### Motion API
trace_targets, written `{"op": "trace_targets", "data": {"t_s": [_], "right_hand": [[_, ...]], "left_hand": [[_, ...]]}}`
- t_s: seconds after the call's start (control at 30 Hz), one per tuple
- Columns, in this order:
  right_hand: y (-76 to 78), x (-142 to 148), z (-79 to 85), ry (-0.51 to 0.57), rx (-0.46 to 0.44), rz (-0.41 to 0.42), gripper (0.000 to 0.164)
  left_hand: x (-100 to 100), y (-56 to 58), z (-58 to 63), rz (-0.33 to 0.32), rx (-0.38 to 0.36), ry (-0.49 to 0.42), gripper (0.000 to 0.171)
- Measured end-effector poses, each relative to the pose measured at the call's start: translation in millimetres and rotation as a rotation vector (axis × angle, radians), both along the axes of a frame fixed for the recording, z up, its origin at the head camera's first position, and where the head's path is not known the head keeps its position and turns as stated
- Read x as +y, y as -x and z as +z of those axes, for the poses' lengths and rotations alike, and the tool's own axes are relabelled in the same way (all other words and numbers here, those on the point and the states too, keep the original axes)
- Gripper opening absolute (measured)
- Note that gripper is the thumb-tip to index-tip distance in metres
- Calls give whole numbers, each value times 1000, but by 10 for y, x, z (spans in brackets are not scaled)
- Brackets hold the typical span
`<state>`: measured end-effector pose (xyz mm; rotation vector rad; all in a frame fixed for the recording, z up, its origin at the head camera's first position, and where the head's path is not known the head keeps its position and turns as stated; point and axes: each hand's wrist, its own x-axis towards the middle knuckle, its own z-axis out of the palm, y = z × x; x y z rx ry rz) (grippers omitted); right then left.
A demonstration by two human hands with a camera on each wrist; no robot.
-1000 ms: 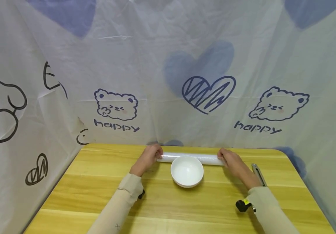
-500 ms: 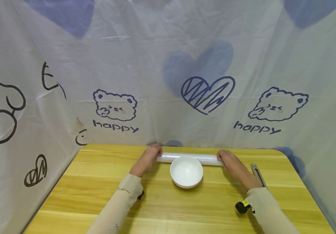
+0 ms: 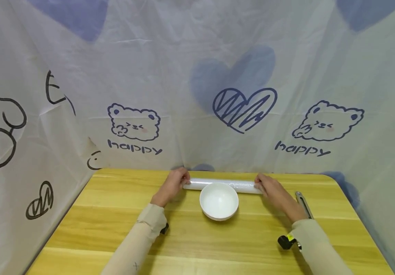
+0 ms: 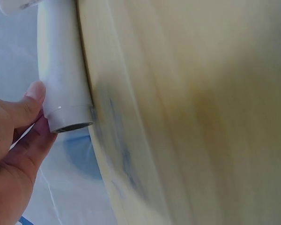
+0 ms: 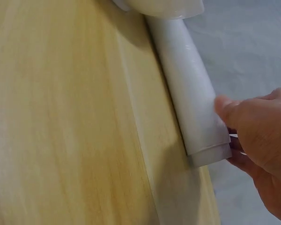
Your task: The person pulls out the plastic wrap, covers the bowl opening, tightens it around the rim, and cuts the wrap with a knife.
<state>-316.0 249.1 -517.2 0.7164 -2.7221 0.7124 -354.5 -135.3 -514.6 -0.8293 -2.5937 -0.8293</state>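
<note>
White roll point(image 3: 244, 186) lies left to right across the far part of the surface point(image 3: 197, 246). Left grip point(image 3: 172, 186) pinches its left end; right grip point(image 3: 273, 191) pinches the right end. White bowl point(image 3: 219, 202) on the near side, mid-roll. Slim grey tool point(image 3: 304, 205) at right, partly behind right sleeve point(image 3: 316, 244).

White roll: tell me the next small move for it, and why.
Probably raise the white roll slightly, level. The left hand and right hand hold its opposite ends, and the bowl stands on the near side of its middle, so sliding it straight nearer would likely push the bowl.
</note>
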Motion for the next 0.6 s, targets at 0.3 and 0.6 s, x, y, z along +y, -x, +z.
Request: {"op": "trace_targets", "data": {"t_s": [0.3, 0.6], "right_hand": [[27, 3, 26, 32, -45, -37, 3], [35, -98, 43, -18, -85, -80, 22]], "left_hand": [[8, 61, -18, 6, 41, 41, 15], [84, 39, -23, -10, -95, -9, 24]]}}
